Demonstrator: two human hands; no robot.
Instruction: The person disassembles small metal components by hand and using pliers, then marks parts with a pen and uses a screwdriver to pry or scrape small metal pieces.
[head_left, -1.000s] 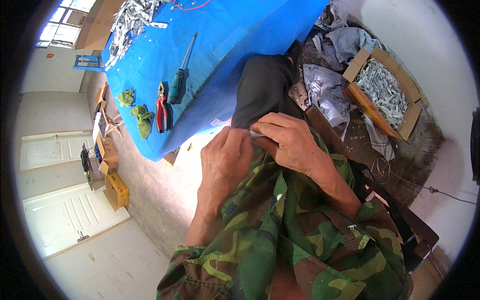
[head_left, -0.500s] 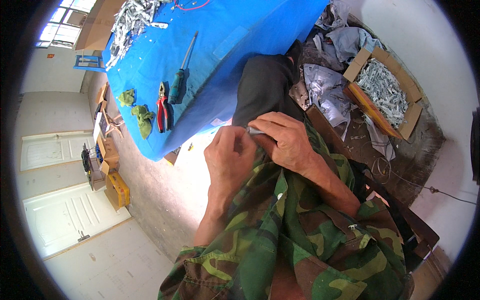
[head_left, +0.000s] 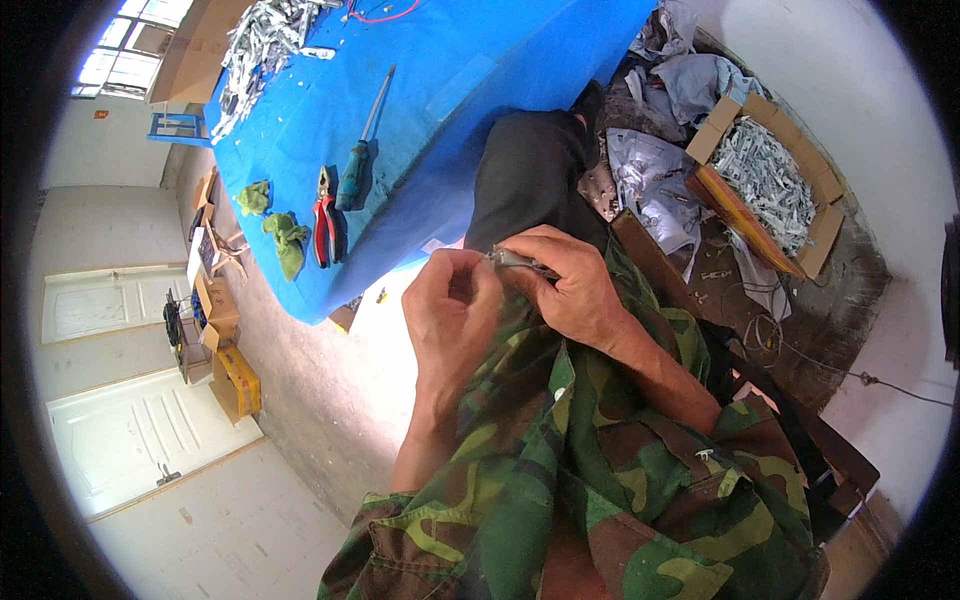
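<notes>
Above my lap, a small slim silver-grey piece (head_left: 515, 259) lies between the thumb and fingers of my right hand (head_left: 578, 287), which is closed on it. Its left end sticks out, and the rest is partly covered by the fingers. My left hand (head_left: 450, 305) is held right beside that end, thumb and forefinger pinched together at its tip. Whatever those left fingertips may hold is too small to make out.
A blue-covered table (head_left: 420, 150) bears red-handled pliers (head_left: 325, 220), a teal-handled screwdriver (head_left: 354, 172), green crumpled cloths (head_left: 287, 243) and a heap of grey-white pieces (head_left: 265, 50). At right stand a cardboard box (head_left: 825, 240) of similar pieces, plastic bags (head_left: 655, 185) and a cable (head_left: 830, 368).
The right fingers have shifted, so more of the silver-grey piece shows. My left hand has moved slightly left, its fingertips still at the piece's end.
</notes>
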